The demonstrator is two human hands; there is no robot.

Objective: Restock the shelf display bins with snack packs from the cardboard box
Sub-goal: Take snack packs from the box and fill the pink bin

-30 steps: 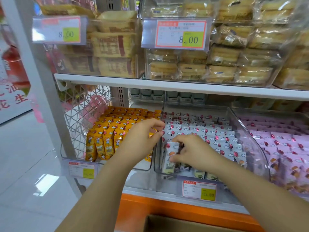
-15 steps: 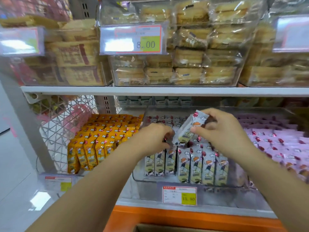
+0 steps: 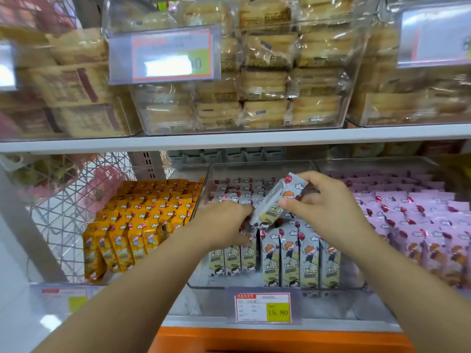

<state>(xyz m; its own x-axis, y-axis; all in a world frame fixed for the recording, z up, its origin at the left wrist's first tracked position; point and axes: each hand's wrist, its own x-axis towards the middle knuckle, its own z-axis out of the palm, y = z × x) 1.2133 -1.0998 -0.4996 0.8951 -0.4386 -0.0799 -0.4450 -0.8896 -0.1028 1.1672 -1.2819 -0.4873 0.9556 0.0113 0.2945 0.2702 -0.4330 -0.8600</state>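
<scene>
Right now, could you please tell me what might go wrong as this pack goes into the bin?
The right hand holds the grey snack pack tilted over the clear bin. If it is pushed in crooked, it may topple the upright front row. The left hand lies at the pack's lower end, so it may block the gap.

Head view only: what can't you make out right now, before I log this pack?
All head view.
Cardboard box: out of frame, past the bottom edge.
Left hand: fingers hidden under its own back among the grey packs; grip unclear.
Upper price tag: price washed out by glare.
Lower-left tag: blurred.
</scene>
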